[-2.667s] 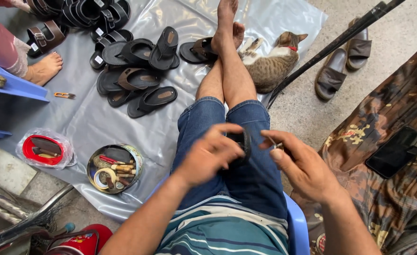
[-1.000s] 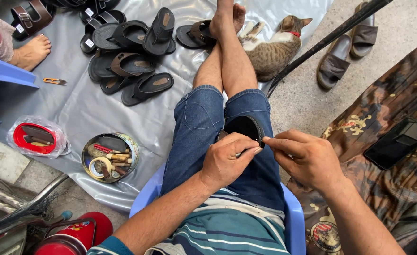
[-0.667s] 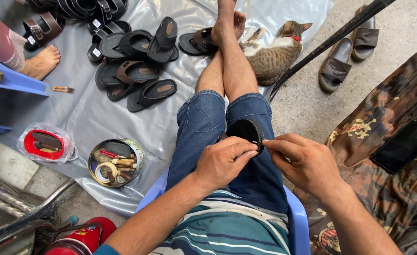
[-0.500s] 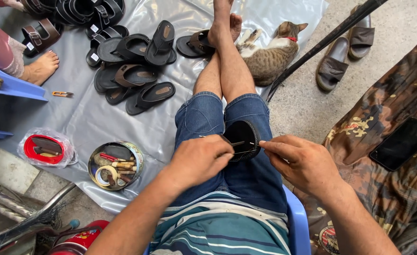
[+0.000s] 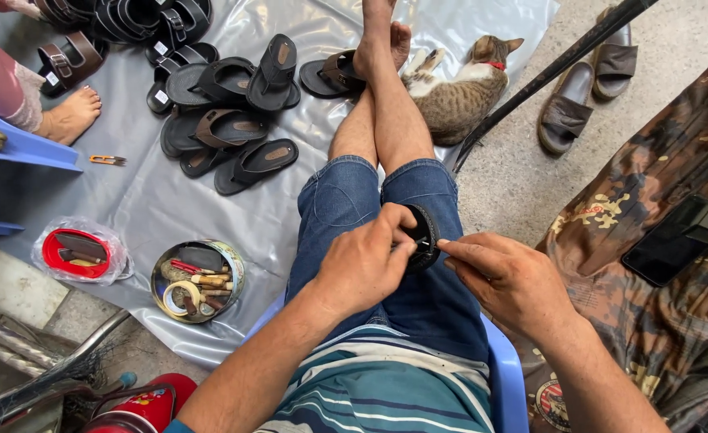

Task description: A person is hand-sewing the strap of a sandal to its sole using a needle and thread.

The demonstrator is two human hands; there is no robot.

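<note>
Resting on the person's lap, over the right thigh of the blue denim shorts (image 5: 346, 200), a black sandal piece (image 5: 424, 238) stands on edge; its long axis cannot be told. The left hand (image 5: 363, 265) is closed around its near side, fingers curled on the rim. The right hand (image 5: 510, 277) pinches narrowly, fingertips just beside the piece; whether it holds anything cannot be told. Below spreads a grey plastic sheet (image 5: 129, 192) on concrete floor: a pile of dark sandals (image 5: 233, 120) near its far edge, a round tool tin (image 5: 196, 281) at its near edge, a tabby cat (image 5: 460, 92) at its far right edge.
</note>
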